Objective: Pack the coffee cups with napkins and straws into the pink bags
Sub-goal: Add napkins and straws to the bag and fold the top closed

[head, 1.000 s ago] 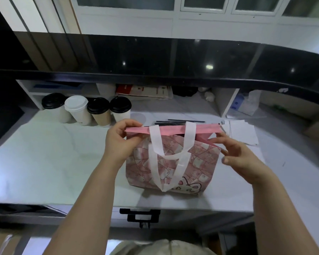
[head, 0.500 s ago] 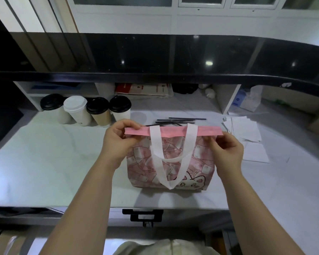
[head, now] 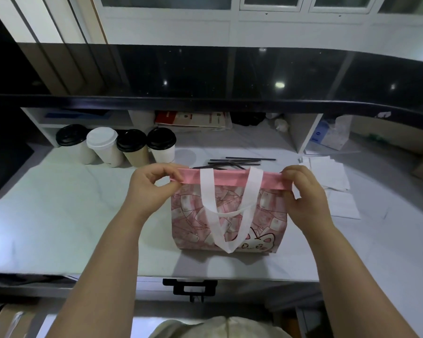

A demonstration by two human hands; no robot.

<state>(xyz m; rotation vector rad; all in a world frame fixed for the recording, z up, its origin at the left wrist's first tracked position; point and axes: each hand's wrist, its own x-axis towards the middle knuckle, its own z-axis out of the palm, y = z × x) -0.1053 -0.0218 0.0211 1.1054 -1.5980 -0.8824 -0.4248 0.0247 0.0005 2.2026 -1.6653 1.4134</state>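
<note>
A pale marbled surface (head: pixel 59 215) spans the view; at its back left, four lidded cups stand in a close row: the left cup (head: pixel 73 146), white with a black lid; the white-lidded cup (head: pixel 105 148); the tan cup (head: pixel 133 150), black-lidded; the right cup (head: pixel 162 147), white with a black lid; just right of them, black straws (head: pixel 239 161) lie in a loose bundle, roughly along the front edge; at the right, white napkins (head: pixel 327 174) lie in an untidy overlapping spread; near the front centre a pink bag (head: pixel 230 215) stands upright, in front of the straws, one white handle hanging down its near side; at the back, under a dark ledge, lie red-and-white papers (head: pixel 193 119).
</note>
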